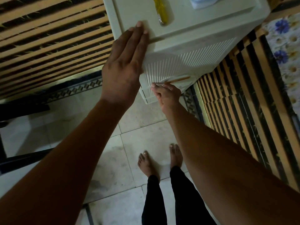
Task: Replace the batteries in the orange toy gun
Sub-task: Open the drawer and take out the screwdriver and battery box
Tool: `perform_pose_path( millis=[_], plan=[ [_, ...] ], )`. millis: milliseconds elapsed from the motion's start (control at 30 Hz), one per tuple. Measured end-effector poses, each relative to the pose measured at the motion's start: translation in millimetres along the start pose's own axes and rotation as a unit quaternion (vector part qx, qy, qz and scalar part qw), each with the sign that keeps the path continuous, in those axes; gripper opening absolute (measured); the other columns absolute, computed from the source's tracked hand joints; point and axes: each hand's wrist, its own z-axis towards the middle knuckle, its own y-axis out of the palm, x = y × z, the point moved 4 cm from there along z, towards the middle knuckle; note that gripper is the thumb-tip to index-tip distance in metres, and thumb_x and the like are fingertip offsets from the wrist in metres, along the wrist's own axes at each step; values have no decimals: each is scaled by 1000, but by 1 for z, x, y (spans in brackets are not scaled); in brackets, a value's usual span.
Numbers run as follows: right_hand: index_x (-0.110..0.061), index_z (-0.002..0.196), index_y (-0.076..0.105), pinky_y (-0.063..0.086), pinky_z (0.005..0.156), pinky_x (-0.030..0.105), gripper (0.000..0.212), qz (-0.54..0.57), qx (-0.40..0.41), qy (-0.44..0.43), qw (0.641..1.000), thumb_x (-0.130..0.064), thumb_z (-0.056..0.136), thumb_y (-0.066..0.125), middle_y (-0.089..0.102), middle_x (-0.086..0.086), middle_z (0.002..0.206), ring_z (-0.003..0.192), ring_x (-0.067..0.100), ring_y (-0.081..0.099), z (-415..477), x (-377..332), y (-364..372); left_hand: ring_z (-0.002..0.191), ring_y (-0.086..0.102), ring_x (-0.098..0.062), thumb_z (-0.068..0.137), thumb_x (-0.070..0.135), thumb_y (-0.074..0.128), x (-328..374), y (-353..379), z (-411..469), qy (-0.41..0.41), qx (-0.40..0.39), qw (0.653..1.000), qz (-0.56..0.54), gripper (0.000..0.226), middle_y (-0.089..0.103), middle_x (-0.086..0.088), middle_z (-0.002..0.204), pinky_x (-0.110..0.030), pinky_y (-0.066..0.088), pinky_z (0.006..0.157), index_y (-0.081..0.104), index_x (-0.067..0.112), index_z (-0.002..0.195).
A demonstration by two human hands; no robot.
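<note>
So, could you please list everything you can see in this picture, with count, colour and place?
Drawer cabinet: one, white plastic with ribbed fronts, top centre.
Screwdriver: one, yellow translucent handle, lying on the cabinet top.
Container: one, pale blue, on the cabinet top at the frame's upper edge, only partly seen.
Drawer handle: one, white with an orange strip, on the top drawer front.
Slatted mats: two, tan and black, left and right of the cabinet.
Floral cloth: one, white with blue flowers, far right.
Floor tiles: pale grey, below.
Feet: two, bare, below black trousers.
Left hand: flat on the cabinet's top corner.
Right hand: fingers at the drawer handle.
</note>
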Motion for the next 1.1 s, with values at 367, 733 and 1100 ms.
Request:
perform_pose_path(
  millis=[367, 733, 1100],
  plan=[
    [-2, 112, 68, 60, 96, 42, 50, -301, 41, -34, 952, -13, 71, 94, 73, 18, 116, 105, 32, 73, 16, -28, -3, 152, 34, -31, 107, 21, 55, 5, -8, 2, 0, -4, 1000, -9, 57, 35, -13, 165, -39, 30, 124, 36, 5, 158],
    [-9, 92, 69, 63, 71, 42, 17, -239, 52, -269, 932, 7, 85, 71, 73, 19, 89, 82, 35, 74, -100, -160, -18, 122, 60, -33, 98, 33, 60, 17, -58, 42, -126, -70, 978, -154, 44, 64, -9, 139, -42, 52, 97, 64, 9, 134],
    [-1, 113, 67, 58, 82, 37, 34, -408, 74, -466, 782, -29, 94, 74, 68, 15, 103, 93, 26, 67, -123, -268, 41, 106, 64, -29, 86, 50, 74, 25, -36, 120, -353, -139, 898, -224, 51, 68, -11, 113, -39, 54, 84, 64, 11, 117]
  ],
)
